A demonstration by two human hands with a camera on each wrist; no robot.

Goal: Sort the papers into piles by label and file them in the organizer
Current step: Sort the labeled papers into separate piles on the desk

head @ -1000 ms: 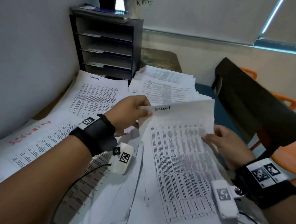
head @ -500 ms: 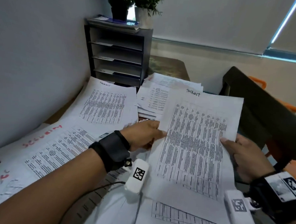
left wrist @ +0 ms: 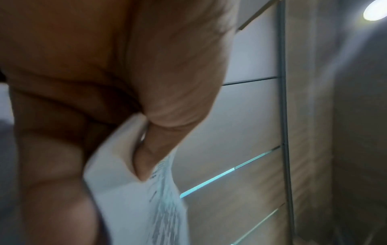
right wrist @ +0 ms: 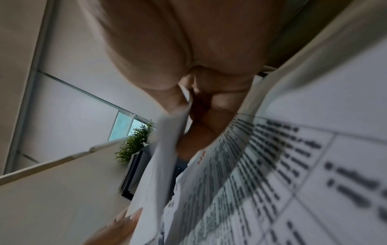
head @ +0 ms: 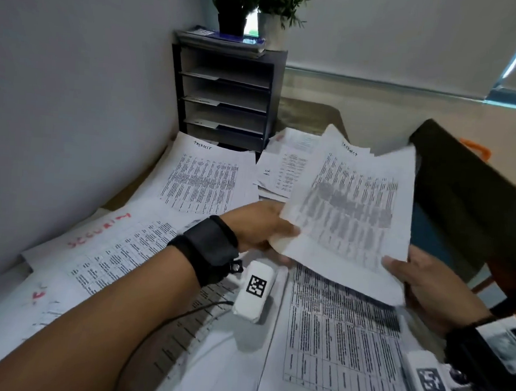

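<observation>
Black wristbands (head: 206,248) carry white camera pods (head: 254,288) (square-coded), cabled.

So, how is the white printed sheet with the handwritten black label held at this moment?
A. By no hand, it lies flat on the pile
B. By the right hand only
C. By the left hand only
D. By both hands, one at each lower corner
D: the left hand pinches the lower left corner of the white printed sheet, and the right hand holds its lower right corner, above the papers.

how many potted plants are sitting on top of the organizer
2. A dark pot stands on the left, on the stack of booklets, and a white pot sits right beside it, both atop the organizer. None seems hidden.
</observation>
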